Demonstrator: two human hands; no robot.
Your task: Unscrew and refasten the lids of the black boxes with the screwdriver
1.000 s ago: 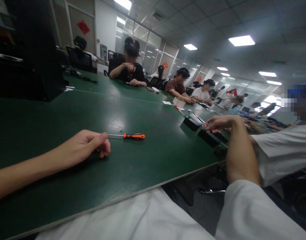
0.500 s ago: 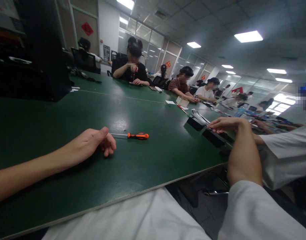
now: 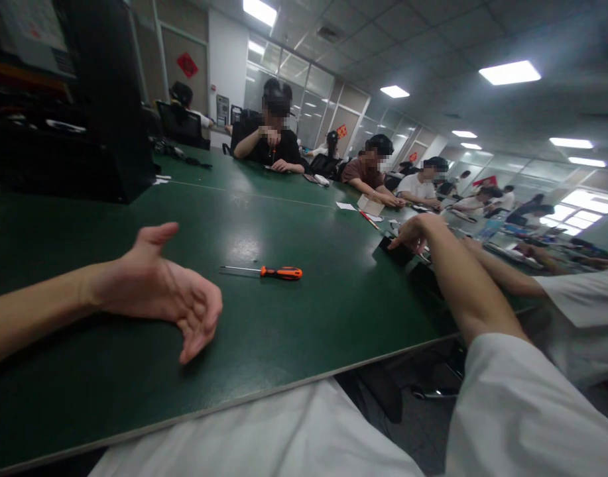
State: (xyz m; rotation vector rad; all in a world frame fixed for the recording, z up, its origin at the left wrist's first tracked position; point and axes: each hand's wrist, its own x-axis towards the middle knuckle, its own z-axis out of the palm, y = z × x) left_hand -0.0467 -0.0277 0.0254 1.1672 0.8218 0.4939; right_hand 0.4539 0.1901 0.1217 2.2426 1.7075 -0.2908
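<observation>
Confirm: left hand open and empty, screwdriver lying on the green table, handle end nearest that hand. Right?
Not quite. The head view shows the screwdriver with its metal shaft, not its handle, nearest the left hand. The rest holds: that hand is open and empty, and the screwdriver lies on the green table.

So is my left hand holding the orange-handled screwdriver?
No, the left hand is open and empty, and the screwdriver lies apart from it on the green table.
</observation>
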